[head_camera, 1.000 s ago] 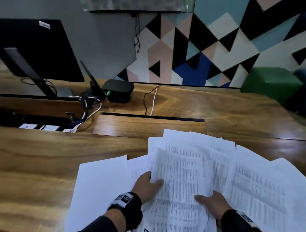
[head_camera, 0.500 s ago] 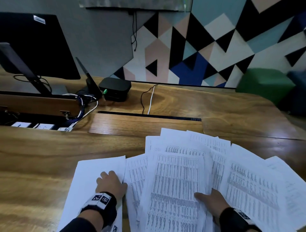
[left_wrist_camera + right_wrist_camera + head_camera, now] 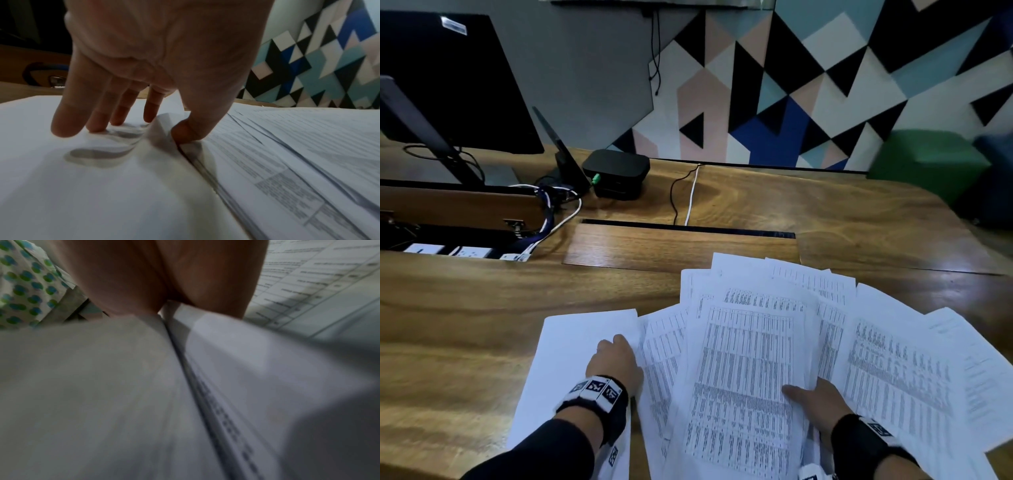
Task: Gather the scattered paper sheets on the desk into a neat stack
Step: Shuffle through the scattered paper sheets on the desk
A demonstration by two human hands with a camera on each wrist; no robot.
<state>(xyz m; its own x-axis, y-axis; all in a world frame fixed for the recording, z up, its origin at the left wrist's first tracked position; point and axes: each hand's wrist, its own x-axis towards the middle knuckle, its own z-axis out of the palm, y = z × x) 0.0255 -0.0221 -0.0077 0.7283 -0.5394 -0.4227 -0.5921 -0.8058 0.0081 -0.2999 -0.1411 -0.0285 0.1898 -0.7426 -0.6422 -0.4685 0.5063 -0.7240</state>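
The left hand [image 3: 156,53] pinches the blank white paper sheet's [image 3: 571,346] right edge, thumb under, 4 fingers [image 3: 68,120] pressing; the printed fan of sheets [image 3: 750,359] lies rightward.

Office workspace: long polished wooden desk [image 3: 825,212] with an open cable tray and power sockets [image 3: 469,253] far left, black monitor on a stand [image 3: 448,82], small black box device [image 3: 616,173], printed table sheets [image 3: 750,370] near, geometric wall panels [image 3: 808,78] behind.

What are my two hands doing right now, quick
Left hand: pinches the lifted edge of the blank sheet between thumb and fingers.
Right hand: thumb on the printed sheets; its grip cannot be told.
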